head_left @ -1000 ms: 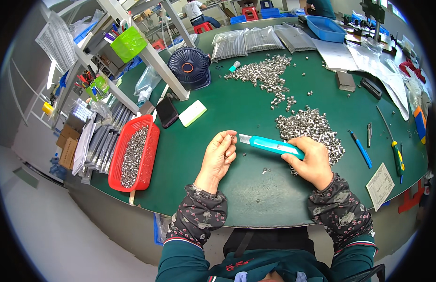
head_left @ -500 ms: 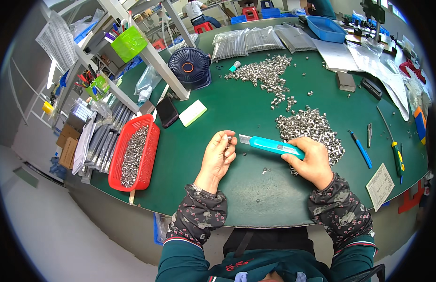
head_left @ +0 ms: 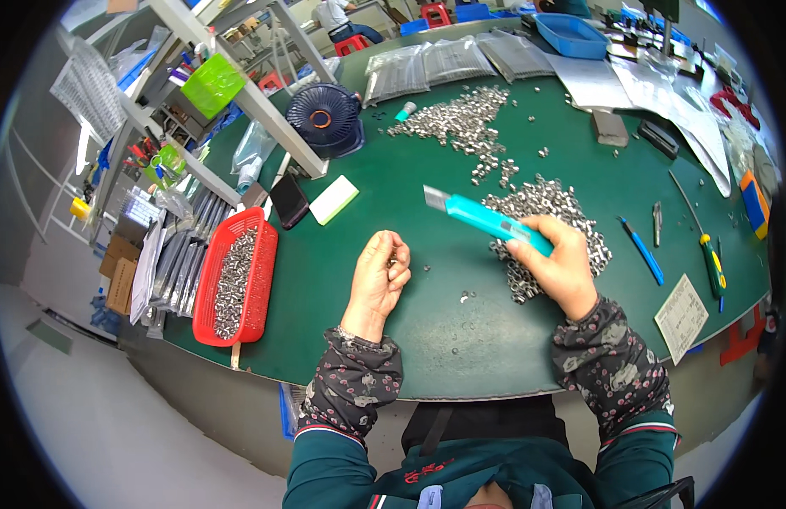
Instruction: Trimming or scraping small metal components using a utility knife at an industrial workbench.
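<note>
My right hand grips a turquoise utility knife with its blade out, held above the green table and pointing up-left. My left hand is curled over the table with a small metal part pinched in its fingertips; the part is too small to make out. A pile of small silver metal parts lies under and behind my right hand. A few loose parts lie between the hands.
A red basket of metal parts sits at the left edge. A second spread of parts, a dark fan, a phone, a white block, screwdrivers, a blue pen and a paper slip surround the workspace.
The knife's blade has lifted away from my left hand, up and to the right. My left hand has stayed curled in place.
</note>
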### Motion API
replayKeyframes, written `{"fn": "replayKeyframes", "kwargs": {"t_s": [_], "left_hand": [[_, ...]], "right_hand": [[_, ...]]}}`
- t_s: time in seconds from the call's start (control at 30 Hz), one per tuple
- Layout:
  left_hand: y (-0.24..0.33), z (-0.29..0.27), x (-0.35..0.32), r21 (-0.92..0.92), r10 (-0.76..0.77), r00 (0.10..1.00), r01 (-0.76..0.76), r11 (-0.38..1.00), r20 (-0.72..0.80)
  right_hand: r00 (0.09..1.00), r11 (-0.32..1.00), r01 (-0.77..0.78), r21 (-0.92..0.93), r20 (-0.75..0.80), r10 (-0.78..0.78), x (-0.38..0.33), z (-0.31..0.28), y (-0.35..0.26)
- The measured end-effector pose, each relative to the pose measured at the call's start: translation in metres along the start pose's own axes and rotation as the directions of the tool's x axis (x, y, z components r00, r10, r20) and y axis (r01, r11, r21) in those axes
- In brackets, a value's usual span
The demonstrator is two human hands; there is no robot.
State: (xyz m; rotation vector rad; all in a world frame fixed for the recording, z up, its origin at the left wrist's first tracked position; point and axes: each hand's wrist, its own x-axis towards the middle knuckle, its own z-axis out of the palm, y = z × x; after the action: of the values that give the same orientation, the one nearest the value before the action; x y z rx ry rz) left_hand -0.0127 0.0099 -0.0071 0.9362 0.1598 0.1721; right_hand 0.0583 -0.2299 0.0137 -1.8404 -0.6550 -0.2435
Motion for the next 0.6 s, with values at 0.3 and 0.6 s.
{"fn": "replayKeyframes", "kwargs": {"t_s": [0.3, 0.6], "left_hand": [[-0.018, 0.057, -0.003, 0.504, -0.234, 0.972, 0.189, 0.843, 0.026], [-0.045, 0.084, 0.018, 0.964, 0.126, 0.971, -0.175, -0.203, 0.203]], "right_hand": [[0.982, 0.959, -0.171, 0.225, -0.041, 0.185, 0.006, -0.005, -0.003], [0.993, 0.973, -0.052, 0.226, -0.093, 0.075, 0.003, -0.001, 0.0]]}}
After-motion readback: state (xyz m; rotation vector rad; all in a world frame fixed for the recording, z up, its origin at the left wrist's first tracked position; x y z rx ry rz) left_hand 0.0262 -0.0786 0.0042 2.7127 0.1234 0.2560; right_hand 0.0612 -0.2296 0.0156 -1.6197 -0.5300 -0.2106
